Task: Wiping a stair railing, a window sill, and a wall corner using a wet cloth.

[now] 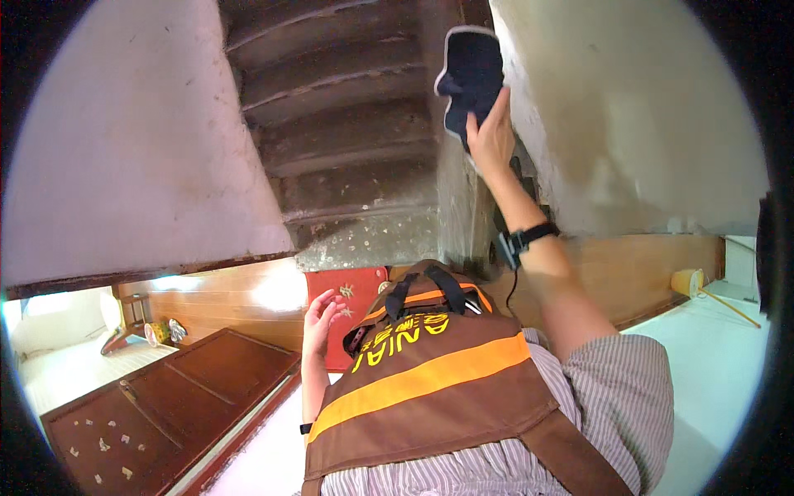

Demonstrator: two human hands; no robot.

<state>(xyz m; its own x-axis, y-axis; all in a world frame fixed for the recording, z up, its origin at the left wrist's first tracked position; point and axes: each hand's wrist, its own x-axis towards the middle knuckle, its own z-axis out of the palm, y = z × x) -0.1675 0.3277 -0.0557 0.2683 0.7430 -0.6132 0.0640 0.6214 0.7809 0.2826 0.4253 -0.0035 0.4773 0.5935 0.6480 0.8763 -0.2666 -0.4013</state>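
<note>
My right hand (pixel 491 140) reaches forward on an outstretched arm. Its thumb and fingers grip the near end of a flat, dark navy item with pale edging (pixel 475 70) and a notch in its left side; I cannot make out its kind. This item is held up beside the wall at the right of the stairs. Low at the left, my left hand (pixel 322 318) hovers over a red mat (pixel 331 281). Its fingers are loosely bent and apart, with nothing visible in them.
Grey stairs (pixel 356 178) run between pale walls (pixel 124 140). A brown wooden door (pixel 165 405) stands at lower left. Wooden flooring (pixel 248 293) surrounds the mat. A yellow container (pixel 686 283) with a stick is at the right. My brown apron (pixel 447 405) has an orange stripe.
</note>
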